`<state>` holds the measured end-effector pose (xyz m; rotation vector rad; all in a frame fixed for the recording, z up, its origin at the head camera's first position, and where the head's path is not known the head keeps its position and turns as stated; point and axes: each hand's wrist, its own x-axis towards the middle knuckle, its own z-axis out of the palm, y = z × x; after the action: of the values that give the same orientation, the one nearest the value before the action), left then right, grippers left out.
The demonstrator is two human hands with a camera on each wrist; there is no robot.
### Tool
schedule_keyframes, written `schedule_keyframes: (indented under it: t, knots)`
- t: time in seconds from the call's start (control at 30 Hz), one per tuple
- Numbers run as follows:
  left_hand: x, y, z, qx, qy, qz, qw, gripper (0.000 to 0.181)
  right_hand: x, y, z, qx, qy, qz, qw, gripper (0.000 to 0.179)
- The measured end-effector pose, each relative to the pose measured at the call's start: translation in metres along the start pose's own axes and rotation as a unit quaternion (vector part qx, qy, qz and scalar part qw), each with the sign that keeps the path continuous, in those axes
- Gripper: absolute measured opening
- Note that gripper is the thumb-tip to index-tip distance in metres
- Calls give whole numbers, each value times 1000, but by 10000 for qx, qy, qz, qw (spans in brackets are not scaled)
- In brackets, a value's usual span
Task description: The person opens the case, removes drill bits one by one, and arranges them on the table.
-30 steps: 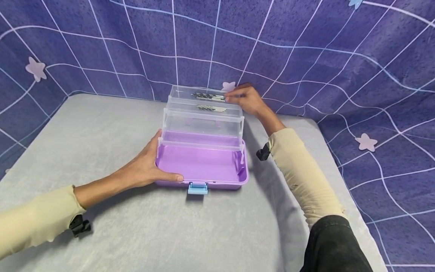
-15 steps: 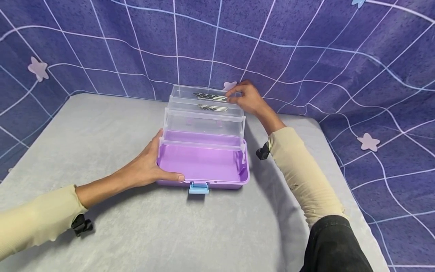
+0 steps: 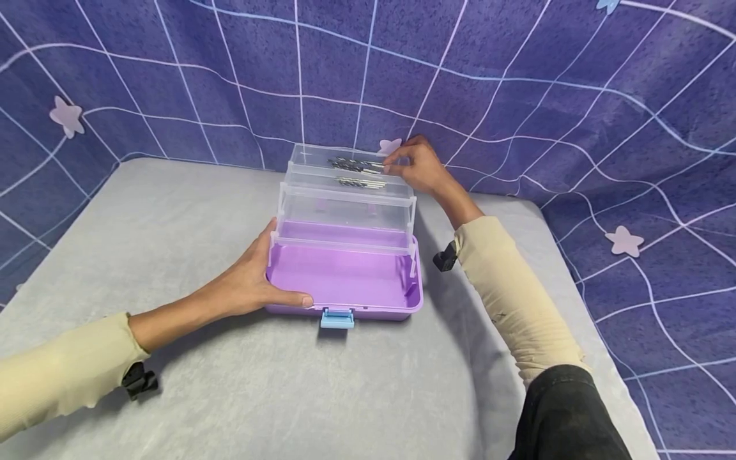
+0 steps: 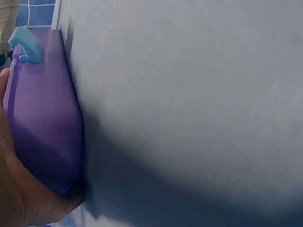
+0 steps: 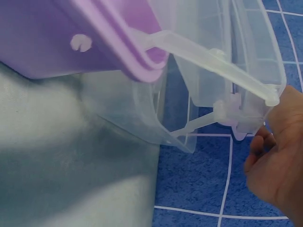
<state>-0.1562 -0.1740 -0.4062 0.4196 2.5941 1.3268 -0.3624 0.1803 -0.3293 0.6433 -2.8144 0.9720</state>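
In the head view, a purple box (image 3: 345,278) stands with its lid back and its clear stepped trays (image 3: 345,199) raised. My left hand (image 3: 244,281) grips its left end, thumb along the front rim. The left wrist view shows that hand (image 4: 28,189) round the box's corner. Several dark-fluted drill bits (image 3: 347,165) with silver shanks lie in the top tray; a second bunch of drill bits (image 3: 359,183) lies in the tray below. My right hand (image 3: 421,167) pinches at the shank ends of the upper bunch. The right wrist view hides its fingertips behind clear plastic.
A light blue latch (image 3: 337,318) hangs at the box's front. The box rests on a grey cloth-covered table (image 3: 230,383). Behind it rises a purple curtain (image 3: 241,70) with a grid pattern and stars. White hinge arms (image 5: 213,64) join the trays at the right side.
The upper drill bits have shifted slightly and look more fanned out at the right hand's fingertips. The left hand keeps its grip on the box.
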Motion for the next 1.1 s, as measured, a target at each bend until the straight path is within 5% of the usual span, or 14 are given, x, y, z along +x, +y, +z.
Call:
schedule_keyframes:
  t: [0.23,0.47,0.63,0.87,1.1]
  knots:
    - [-1,0,2,-138,-24,-22,9999,168,-5,-6,-7,-145,-201,96,9996,30]
    - [-1,2,0,-172,-45,-22,9998,169,-7,-14,-18,720,-188,700,9948,32]
    - [-1,0,0,-102,-26,-49,9999,169,-8,-8,-17,951,-50,588,9937,32]
    - [-1,-2,0,-105,-15,-39,9999,169,-11,9,-4,1023,618,323,9923,28]
    - [-2,1,0,-48,5,-15,10000,168,-17,18,6,1860,1222,305,9744,29]
